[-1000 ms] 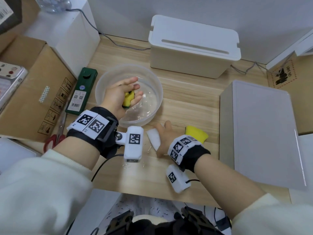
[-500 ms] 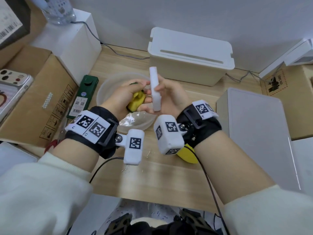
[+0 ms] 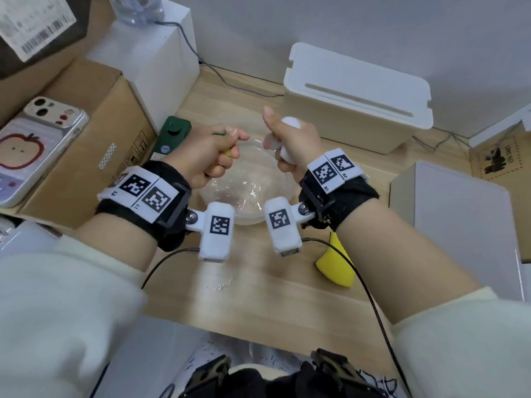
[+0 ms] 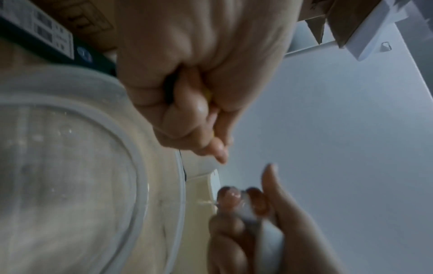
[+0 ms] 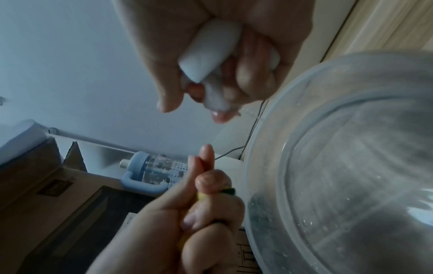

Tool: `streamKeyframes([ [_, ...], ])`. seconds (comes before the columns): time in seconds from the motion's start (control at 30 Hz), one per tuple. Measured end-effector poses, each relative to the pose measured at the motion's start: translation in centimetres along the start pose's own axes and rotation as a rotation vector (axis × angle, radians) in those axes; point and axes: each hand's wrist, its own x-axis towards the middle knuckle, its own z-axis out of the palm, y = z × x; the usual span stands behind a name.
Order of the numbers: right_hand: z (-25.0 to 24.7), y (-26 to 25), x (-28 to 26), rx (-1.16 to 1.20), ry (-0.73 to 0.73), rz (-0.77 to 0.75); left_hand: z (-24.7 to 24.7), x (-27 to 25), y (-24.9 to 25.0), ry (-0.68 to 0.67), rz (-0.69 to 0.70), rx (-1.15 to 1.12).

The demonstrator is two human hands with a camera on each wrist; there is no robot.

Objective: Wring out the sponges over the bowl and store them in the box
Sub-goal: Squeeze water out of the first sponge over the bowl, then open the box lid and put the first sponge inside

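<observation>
White sponge (image 3: 287, 123) and yellow sponge (image 3: 228, 153) squeezed over bowl (image 3: 287, 193); labels unreadable.

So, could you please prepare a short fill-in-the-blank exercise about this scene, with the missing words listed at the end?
1. The right hand squeezes a sponge whose colour is ____.
2. Both hands are held over the clear ____.
3. The left hand grips a sponge that is green and ____.
4. One more yellow sponge lies on the ____ under the right forearm.

Missing words: white; bowl; yellow; table
</observation>
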Motion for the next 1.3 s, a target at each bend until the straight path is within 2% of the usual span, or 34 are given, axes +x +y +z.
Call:
streamKeyframes([
  [0.27, 2.2, 0.0, 1.3, 0.084, 0.08, 0.009, 1.4, 1.1, 0.0, 0.158, -0.006, -0.035],
  [0.53, 3.4, 0.7, 1.1, -0.128, 0.097, -0.086, 1.3, 2.1, -0.7, 0.122, -0.008, 0.145],
  [0.67, 4.0, 0.9, 1.2, -0.147, 0.097, -0.105, 1.3, 2.6, -0.8, 0.131, 0.001, 0.201],
  [1.13, 4.0, 0.5, 1.2, -0.083, 0.177, -0.109, 0.6, 3.2, -1.0, 0.138, -0.011, 0.116],
  [1.23, 3.6, 0.5, 1.2, -0.048, 0.199, -0.058, 0.6, 3.3, -0.8, 0.066, -0.049, 0.081],
  [1.3, 3.1, 0.4, 1.2, -0.025, 0.163, -0.037, 0.5, 3.2, -0.5, 0.016, -0.07, 0.066],
])
